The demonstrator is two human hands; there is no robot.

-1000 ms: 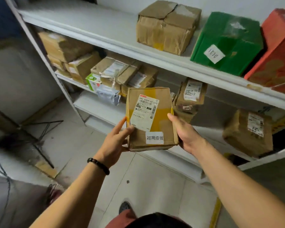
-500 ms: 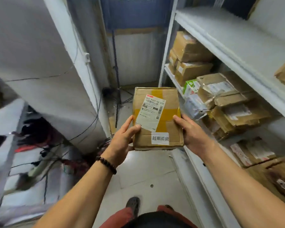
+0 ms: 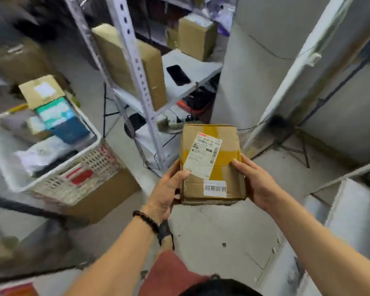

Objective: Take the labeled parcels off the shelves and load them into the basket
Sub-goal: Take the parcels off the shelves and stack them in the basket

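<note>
Head view, one frame.

- You hold the parcel [image 3: 212, 165] in both hands, in the air in front of your body, with the grey floor [image 3: 218, 229] below it. It is a flat brown carton with yellow tape, top face towards the camera.
- Your left hand [image 3: 167, 193] grips its left edge. The thumb presses on the top face at the lower left corner of the shipping label [image 3: 203, 154]. The fingers curl under the carton and are mostly hidden.
- Your right hand [image 3: 254, 182] grips the right edge. The thumb lies on the top face by the tape band, and the fingers wrap beneath, out of sight.
- A small white sticker [image 3: 215, 188] with printed characters sits on the near end of the top face, between your two hands.
- A dark bead bracelet [image 3: 145, 221] is on your left wrist.
- The white lattice basket [image 3: 94, 165] stands to the left, well apart from the parcel. It rests on a brown carton [image 3: 107, 193]. It holds several packages; motion blur hides their details.
- A perforated shelf upright [image 3: 137, 67] rises between the basket and the parcel.
</note>
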